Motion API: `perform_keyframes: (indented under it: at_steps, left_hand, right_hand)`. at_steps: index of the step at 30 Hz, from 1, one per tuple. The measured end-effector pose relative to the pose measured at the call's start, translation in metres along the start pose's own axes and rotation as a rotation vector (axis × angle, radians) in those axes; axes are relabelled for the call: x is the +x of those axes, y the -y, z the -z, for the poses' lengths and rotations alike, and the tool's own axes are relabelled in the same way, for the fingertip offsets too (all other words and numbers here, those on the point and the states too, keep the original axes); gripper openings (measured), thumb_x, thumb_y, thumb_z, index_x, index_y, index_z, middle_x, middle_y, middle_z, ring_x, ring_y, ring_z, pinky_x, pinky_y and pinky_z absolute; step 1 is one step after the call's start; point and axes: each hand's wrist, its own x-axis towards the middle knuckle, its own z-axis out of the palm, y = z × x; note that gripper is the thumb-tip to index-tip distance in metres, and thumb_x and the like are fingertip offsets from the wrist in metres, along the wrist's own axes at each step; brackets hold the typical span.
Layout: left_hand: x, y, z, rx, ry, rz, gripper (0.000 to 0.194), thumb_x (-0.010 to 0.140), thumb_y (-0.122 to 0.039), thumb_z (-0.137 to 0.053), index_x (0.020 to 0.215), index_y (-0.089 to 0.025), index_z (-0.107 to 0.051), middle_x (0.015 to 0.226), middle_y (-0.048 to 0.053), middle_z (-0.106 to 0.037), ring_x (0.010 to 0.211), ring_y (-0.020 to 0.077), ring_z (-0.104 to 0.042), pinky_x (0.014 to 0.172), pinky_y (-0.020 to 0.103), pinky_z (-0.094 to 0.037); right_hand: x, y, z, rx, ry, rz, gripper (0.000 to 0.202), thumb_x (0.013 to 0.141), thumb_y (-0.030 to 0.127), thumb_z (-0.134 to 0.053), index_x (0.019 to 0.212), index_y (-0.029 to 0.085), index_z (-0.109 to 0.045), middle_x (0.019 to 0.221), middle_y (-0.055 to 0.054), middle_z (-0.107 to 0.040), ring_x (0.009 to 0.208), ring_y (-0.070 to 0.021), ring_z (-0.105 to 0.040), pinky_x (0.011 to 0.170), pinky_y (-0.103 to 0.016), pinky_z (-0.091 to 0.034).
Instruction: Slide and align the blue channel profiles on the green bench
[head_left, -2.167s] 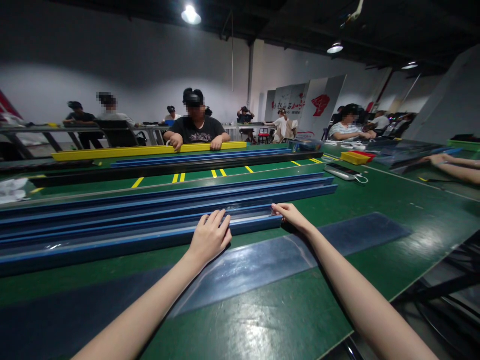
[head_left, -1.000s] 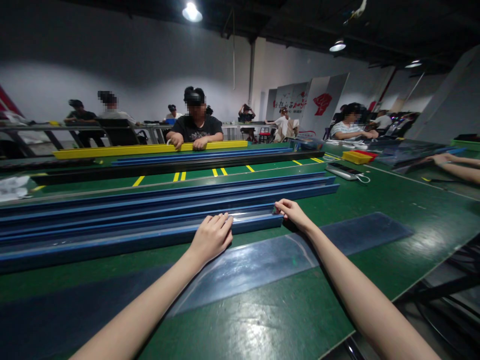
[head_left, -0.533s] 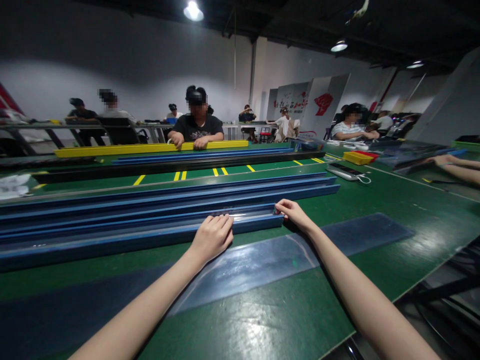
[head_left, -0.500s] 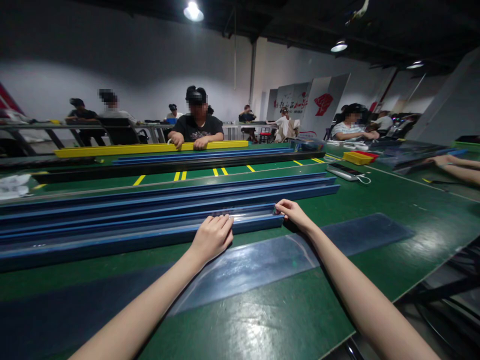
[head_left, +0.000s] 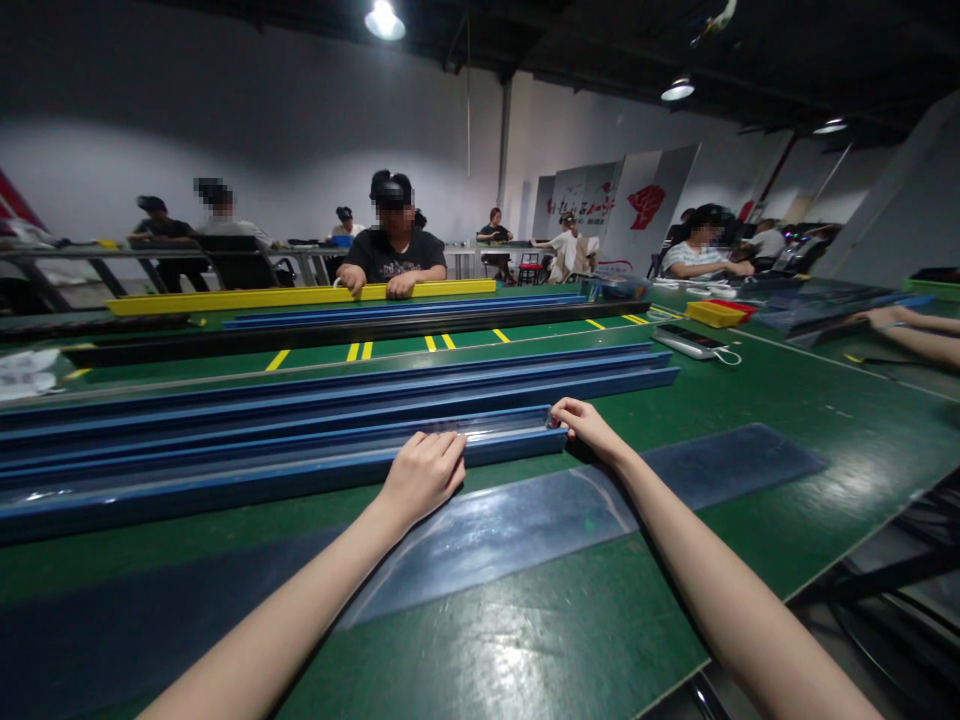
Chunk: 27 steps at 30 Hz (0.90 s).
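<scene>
A long blue channel [head_left: 300,476] lies across the green table, with shiny clear film [head_left: 491,432] inside it. My left hand [head_left: 427,466] rests over its near wall, fingers curled together into the channel; what they hold, if anything, is hidden. At the channel's right end, my right hand [head_left: 585,424] pinches something too small to make out. Nearer me, a flat transparent sheet [head_left: 517,530] stretches beneath both forearms. Another blue channel [head_left: 600,380] lies just beyond the first.
Farther back are a black bar [head_left: 375,328], a yellow channel [head_left: 300,297] and a person [head_left: 394,250] with both hands on it. A phone on a white device [head_left: 688,342] and a yellow tray [head_left: 712,315] sit at the right. Another person's hands reach in at the far right.
The glints on the film inside the near channel have shifted slightly. Both my hands stay in practically the same place.
</scene>
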Motion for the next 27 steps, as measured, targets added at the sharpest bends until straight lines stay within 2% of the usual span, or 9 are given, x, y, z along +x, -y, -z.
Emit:
perform_keyframes:
  at_steps: [27]
  left_hand:
    - [-0.0002,0.0012,-0.0036,-0.006,0.008,0.011,0.021,0.078,-0.020,-0.043,0.094,-0.015,-0.056,0.077,0.005,-0.063,0.068,0.0159,-0.057,0.062,0.029,-0.038]
  right_hand:
    - [0.0038,-0.0074,0.0025,-0.117,-0.003,-0.051,0.018,0.061,0.036,-0.053,0.057,0.019,-0.049,0.047,0.005,-0.045,0.042,-0.0069,-0.038,0.044,-0.022,-0.030]
